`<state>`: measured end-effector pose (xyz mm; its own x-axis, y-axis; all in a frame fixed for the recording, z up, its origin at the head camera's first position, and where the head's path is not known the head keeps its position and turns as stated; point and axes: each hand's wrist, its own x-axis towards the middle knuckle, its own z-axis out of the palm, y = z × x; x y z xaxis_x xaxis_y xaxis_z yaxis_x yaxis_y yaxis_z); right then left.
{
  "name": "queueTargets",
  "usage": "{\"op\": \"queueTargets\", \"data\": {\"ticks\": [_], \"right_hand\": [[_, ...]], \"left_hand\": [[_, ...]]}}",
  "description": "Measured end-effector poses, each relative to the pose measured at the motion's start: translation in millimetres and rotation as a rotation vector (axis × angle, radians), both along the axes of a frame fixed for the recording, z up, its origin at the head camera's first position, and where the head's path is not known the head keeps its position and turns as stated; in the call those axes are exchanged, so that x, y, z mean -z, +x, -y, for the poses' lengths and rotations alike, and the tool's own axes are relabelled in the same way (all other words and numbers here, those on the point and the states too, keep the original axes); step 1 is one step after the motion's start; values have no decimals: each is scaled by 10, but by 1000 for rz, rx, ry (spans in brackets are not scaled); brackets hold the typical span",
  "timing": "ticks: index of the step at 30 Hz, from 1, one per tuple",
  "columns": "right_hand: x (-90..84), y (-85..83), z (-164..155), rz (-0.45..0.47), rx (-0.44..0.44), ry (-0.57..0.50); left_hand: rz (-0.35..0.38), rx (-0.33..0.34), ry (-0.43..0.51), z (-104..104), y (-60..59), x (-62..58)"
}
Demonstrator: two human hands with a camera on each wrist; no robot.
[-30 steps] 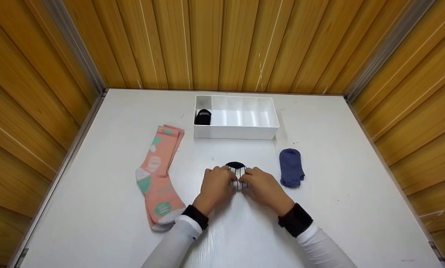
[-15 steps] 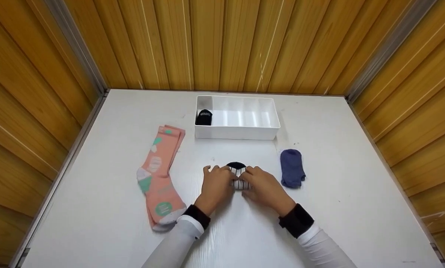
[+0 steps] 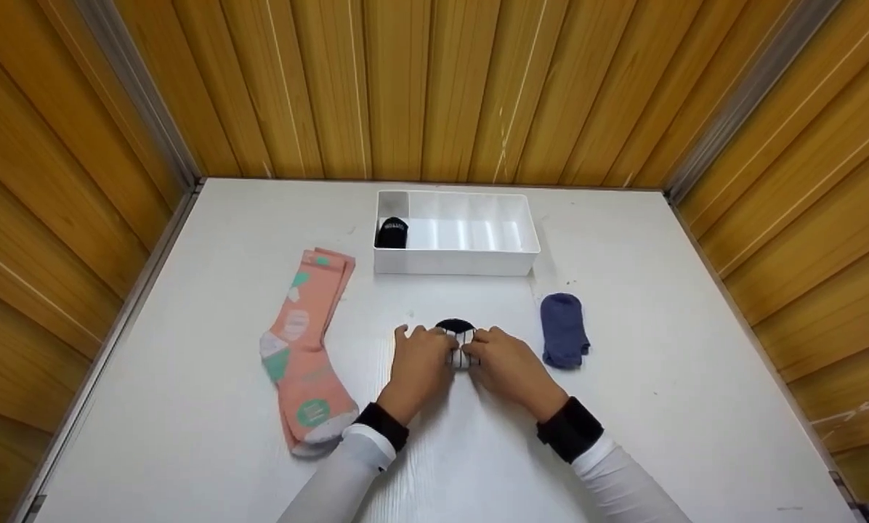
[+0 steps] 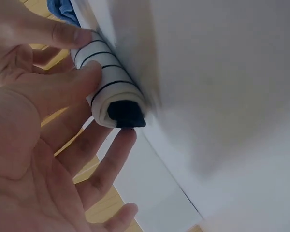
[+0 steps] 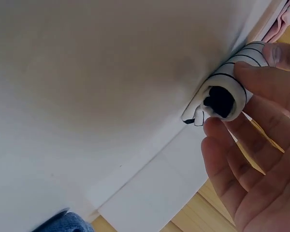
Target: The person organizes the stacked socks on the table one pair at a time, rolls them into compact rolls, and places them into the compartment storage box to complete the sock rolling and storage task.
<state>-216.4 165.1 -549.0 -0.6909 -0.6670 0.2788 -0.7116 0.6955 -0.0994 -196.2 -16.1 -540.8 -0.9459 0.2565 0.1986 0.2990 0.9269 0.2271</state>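
A white sock with thin black stripes lies mid-table, rolled into a tight tube, its dark toe poking out toward the tray. My left hand grips the roll's left end and my right hand its right end. In the left wrist view the rolled sock rests against the tabletop, with my left hand's thumb pressed on it and its fingers beneath. In the right wrist view the rolled sock shows its dark core, with my right hand's fingers curled round it.
A white divided tray stands behind, with a black rolled sock in its left compartment. A pink patterned sock pair lies flat to the left, and a folded blue sock to the right. Wooden walls enclose the white table.
Both hands stay on the striped sock, and the roll has tightened a little toward the dark toe. The head view has shifted slightly.
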Motion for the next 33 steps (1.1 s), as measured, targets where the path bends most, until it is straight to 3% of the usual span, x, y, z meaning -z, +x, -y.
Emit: {"op": "queueTargets", "data": {"ticks": [7,23,33], "right_hand": [[18,-10,1,11,1,14],[-36,42,72,12,8,54],[-107,34,52,135,24,41]], "left_hand": [[-44,-3,-18,-34,-22,53],[78,0,65,42,-14,-34],[-9,8,0,-34,11,1]]}}
